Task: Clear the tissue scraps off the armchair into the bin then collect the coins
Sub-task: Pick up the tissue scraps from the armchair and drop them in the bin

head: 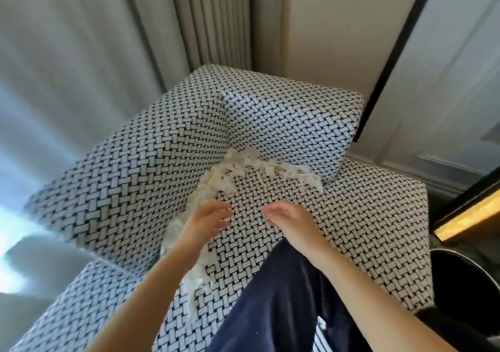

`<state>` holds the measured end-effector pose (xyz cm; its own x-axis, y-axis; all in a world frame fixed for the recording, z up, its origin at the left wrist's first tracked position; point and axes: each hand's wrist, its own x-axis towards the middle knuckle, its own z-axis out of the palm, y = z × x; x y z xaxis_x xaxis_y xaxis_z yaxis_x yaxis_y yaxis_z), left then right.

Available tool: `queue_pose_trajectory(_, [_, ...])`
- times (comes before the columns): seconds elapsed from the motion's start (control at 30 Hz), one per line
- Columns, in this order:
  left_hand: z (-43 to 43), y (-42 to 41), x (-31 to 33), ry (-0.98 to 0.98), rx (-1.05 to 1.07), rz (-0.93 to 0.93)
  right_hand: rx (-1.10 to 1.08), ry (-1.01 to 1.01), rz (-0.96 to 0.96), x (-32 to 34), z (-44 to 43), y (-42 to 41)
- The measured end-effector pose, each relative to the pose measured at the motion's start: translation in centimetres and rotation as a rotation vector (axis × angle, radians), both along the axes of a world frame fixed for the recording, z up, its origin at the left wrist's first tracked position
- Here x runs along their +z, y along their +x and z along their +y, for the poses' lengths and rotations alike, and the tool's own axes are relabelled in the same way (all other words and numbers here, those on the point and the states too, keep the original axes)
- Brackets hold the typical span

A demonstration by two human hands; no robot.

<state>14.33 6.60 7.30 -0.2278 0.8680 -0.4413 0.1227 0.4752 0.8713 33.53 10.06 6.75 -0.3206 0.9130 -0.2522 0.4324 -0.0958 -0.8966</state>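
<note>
Along the back and left creases of the armchair [351,216] seat, the tissue scraps [243,166] lay in a ragged band of torn white shreds. The left hand [208,221] and right hand [289,221] were over the seat, fingers loosely straight, holding nothing.

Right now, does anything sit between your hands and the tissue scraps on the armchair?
Nothing visible does. The left hand is at the edge of the tissue scraps, which lie along the left and back creases of the armchair seat. Only bare fabric separates the right hand from them.
</note>
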Motion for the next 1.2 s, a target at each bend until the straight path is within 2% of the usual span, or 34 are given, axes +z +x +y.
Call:
queue_pose_trajectory(0.27, [-9.9,-7.2,-5.4,-0.11,0.311,-0.05,0.293,-0.028,-0.132,-4.3,-3.8,-10.1])
queue_pose_trajectory(0.4, [-12.7,-7.9,-7.6,-0.161,0.361,-0.059,0.471,0.017,-0.235,-6.2,-6.3,-12.9])
queue_pose_trajectory(0.53, [-14.2,-8.0,-9.4,-0.222,0.4,-0.09,0.712,0.075,-0.509,-7.3,-8.5,-13.5])
queue_pose_trajectory(0.6, [-14.4,-7.8,-9.6,-0.241,0.408,-0.1,0.708,0.133,-0.546,-7.5,-8.9,-13.2])
queue_pose_trajectory(0.73, [-14.2,-7.7,-9.7,-0.244,0.407,-0.096,0.601,0.231,-0.397,-7.1,-8.3,-12.5])
queue_pose_trajectory(0.8, [-13.9,-7.7,-9.6,-0.238,0.407,-0.091,0.555,0.21,-0.36,-6.7,-7.7,-12.1])
queue_pose_trajectory(1.03, [-12.6,-7.5,-9.1,-0.212,0.415,-0.087,0.511,0.253,-0.437,-4.6,-6.2,-11.5])
queue_pose_trajectory(1.2, [-11.6,-6.9,-8.8,-0.182,0.378,-0.09,0.385,0.307,-0.358,-3.9,-5.5,-10.7])
